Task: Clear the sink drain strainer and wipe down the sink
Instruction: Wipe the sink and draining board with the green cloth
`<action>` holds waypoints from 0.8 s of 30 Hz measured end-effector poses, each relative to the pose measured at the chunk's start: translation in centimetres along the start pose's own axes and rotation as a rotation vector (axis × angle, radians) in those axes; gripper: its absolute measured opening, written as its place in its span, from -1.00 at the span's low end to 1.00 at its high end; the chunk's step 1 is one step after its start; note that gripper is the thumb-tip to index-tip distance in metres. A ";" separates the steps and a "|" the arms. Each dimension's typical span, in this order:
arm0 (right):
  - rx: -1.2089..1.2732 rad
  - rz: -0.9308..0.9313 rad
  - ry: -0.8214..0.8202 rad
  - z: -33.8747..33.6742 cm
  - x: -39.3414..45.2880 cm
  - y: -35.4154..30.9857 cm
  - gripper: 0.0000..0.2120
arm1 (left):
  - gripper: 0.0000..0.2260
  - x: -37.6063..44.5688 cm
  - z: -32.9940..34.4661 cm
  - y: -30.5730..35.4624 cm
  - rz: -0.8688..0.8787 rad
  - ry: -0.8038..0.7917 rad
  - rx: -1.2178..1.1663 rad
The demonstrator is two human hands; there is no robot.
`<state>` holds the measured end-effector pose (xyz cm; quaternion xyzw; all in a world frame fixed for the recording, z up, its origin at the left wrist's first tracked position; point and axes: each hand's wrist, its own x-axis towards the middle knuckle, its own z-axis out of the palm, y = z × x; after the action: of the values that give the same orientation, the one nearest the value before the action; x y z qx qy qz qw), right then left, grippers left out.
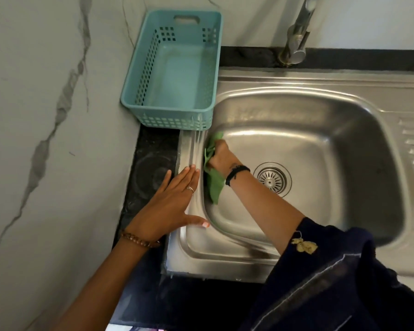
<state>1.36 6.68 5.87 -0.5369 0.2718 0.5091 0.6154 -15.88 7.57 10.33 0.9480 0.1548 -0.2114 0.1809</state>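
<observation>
The sink (pixel 296 139) fills the centre and right of the frame, its drain strainer (pixel 272 177) seated at the basin's middle and seemingly clear. The wiping step is judged in hand: a green cloth (pixel 214 185) is gripped by the closed right hand (pixel 221 155) against the left wall. The left hand (pixel 175 204) is laid flat, fingers (pixel 189 174) open, on the rim. Next, the remaining walls and floor are to be wiped.

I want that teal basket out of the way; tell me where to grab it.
Grip the teal basket by the handle slot in its far end wall, coming from above. It stands upright and looks empty, open top up, so fingers can hook through the cut-out.
</observation>
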 end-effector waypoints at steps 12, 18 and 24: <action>0.180 -0.249 -0.098 -3.4 -2.6 -5.4 -0.62 | -0.27 0.0 -1.2 1.3 -0.100 -0.033 -0.068; 0.311 -0.257 -0.334 -11.3 -7.9 -7.2 -0.64 | -0.39 0.2 -2.3 3.3 -0.124 0.097 -0.313; 0.281 -0.356 -0.456 -17.2 -16.3 -7.4 -0.73 | -0.55 3.1 -4.7 10.8 -0.246 0.223 -1.531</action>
<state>6.36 -14.24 18.34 -0.3580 0.0960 0.4582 0.8079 -7.57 0.58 15.88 0.5511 0.3788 0.0320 0.7428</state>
